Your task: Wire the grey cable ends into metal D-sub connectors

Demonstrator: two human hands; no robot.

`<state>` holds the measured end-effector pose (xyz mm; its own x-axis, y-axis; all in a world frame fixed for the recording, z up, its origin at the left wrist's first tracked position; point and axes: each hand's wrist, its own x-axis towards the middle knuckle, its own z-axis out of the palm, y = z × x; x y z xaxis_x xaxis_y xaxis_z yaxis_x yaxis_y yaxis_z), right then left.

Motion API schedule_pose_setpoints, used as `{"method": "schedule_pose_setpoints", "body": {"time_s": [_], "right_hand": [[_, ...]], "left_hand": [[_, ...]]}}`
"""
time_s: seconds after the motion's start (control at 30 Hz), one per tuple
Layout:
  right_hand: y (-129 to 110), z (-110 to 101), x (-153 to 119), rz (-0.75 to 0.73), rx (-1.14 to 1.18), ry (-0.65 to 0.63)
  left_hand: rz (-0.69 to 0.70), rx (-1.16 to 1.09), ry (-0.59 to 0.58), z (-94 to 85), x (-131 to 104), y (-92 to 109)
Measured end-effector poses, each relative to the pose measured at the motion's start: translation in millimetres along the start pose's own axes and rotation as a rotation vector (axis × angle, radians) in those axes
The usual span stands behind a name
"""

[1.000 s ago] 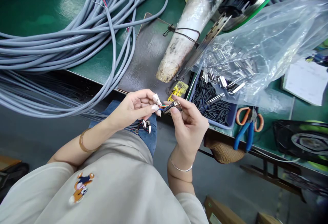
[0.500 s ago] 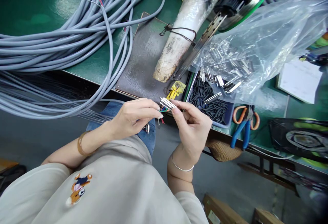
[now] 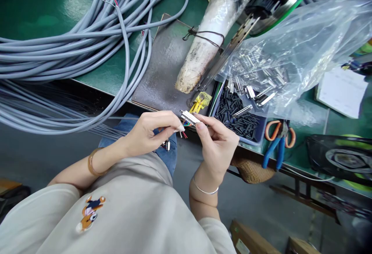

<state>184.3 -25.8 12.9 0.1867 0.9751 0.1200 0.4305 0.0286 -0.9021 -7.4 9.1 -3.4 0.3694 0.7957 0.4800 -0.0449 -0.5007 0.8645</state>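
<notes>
A metal multi-pin connector is held over the bench edge, its row of pins facing me. My right hand pinches the connector's right end between thumb and forefinger. At its left end, the thumb and forefinger of my left hand are closed on thin coloured wires. Loose red and white wire tips stick out below the fingertips. Just behind the connector, a yellow piece lies at the edge of a dark plate. More connectors show near my lap, partly hidden by my left hand.
Grey cables lie coiled at left, hanging over the edge. A wrapped white tube points toward me beside a perforated metal strip. At right are a bin of black sleeves, a plastic bag of connectors and blue-handled pliers.
The connector has tilted slightly, showing more of its pin side. My left thumb and fingers have shifted a little at the wires. The right hand keeps its pinch.
</notes>
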Motion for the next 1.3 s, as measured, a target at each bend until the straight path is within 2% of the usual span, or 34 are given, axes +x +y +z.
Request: {"method": "schedule_pose_setpoints", "body": {"time_s": [0.3,0.53,1.0,1.1,1.3], "right_hand": [[-1.0,0.6,-1.2,-0.031,-0.028,-0.009],[-0.5,0.8,-2.5,-0.036,-0.023,-0.016],[-2.2,-1.3,-2.5,-0.109,-0.053,-0.034],[-1.9,-2.4,-1.3,-0.141,-0.027,-0.05],[-2.6,-2.0,-1.8,-0.067,-0.024,-0.098]], "left_hand": [[-0.128,-0.064,0.01,-0.9,-0.5,0.6],[-0.309,-0.225,0.004,-1.3,-0.3,3.5],[-0.466,-0.583,0.042,-1.9,1.2,0.7],[-0.514,-0.613,0.035,-3.6,1.4,1.4],[-0.524,-0.58,0.015,-3.6,1.1,3.6]]}}
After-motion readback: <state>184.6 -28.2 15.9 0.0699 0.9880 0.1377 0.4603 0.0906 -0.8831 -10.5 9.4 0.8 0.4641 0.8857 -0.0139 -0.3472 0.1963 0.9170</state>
